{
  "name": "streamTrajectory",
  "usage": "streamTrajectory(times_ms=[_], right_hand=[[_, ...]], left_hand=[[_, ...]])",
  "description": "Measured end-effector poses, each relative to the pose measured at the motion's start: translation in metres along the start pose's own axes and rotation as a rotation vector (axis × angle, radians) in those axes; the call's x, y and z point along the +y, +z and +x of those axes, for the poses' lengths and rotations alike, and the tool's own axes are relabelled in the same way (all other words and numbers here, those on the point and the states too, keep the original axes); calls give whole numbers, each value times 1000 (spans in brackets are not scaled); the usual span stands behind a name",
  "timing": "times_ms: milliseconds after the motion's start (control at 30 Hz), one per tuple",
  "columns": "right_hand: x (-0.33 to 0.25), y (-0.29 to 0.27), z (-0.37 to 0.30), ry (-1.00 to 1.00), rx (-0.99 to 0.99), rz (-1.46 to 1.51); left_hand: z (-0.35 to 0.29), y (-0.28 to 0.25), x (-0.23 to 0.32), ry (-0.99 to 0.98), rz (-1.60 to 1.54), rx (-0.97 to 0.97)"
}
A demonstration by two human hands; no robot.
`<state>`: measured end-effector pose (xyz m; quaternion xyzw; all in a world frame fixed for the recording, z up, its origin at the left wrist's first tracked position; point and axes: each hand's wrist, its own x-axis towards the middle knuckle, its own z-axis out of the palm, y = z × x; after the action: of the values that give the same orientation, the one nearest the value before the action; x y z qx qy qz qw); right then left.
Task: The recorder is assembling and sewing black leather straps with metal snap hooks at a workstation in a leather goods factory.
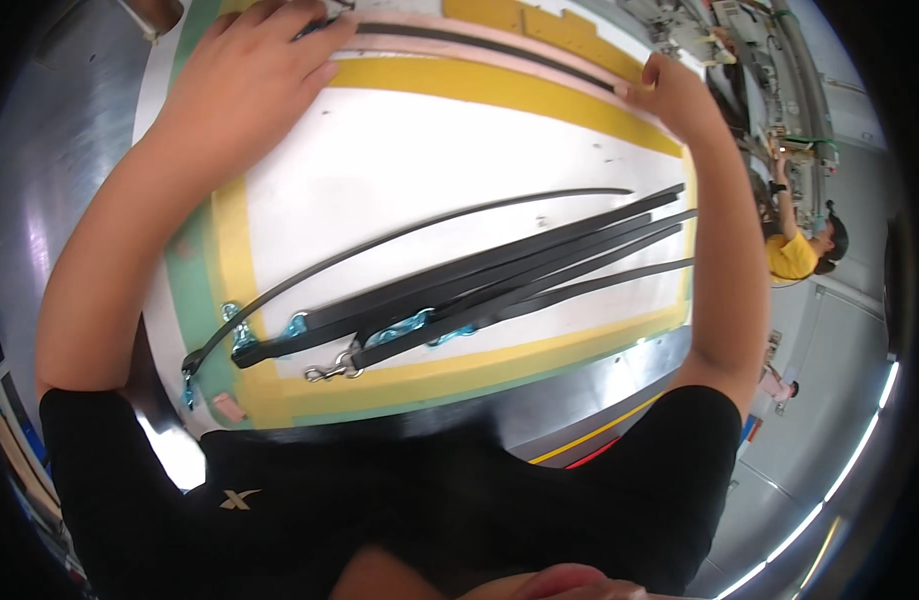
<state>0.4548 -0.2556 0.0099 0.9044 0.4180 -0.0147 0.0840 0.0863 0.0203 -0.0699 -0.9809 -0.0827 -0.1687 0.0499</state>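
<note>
Along the far side of the table a narrow black strap (pixel 489 52) lies stretched over a pink strip (pixel 409 46). My left hand (pixel 269 60) is closed at its left end, where a bit of blue shows by the fingers; the exact grip is partly hidden. At the strap's right end, my right hand (pixel 674 95) pinches with thumb and finger. Nearer me lies a bundle of black straps (pixel 459 270), with blue-wrapped metal fittings (pixel 399 328) at their left ends. A bare silver snap hook (pixel 329 372) is among them. One strap (pixel 379 238) curves away from the bundle.
The white work surface (pixel 379 140) has yellow and green tape borders (pixel 439 385). Yellow plates (pixel 539 35) lie beyond the strap. A small pink piece (pixel 228 406) sits at the near left corner. Machinery (pixel 789 110) and a person in a yellow top (pixel 794 257) are at the right.
</note>
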Motion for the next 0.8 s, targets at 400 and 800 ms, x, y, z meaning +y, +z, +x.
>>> streamTrajectory(times_ms=[400, 800], right_hand=[[144, 7, -14, 346, -88, -106], [87, 59, -65, 227, 368, 28]], left_hand=[[4, -3, 8, -46, -93, 27], [4, -11, 8, -77, -74, -88]])
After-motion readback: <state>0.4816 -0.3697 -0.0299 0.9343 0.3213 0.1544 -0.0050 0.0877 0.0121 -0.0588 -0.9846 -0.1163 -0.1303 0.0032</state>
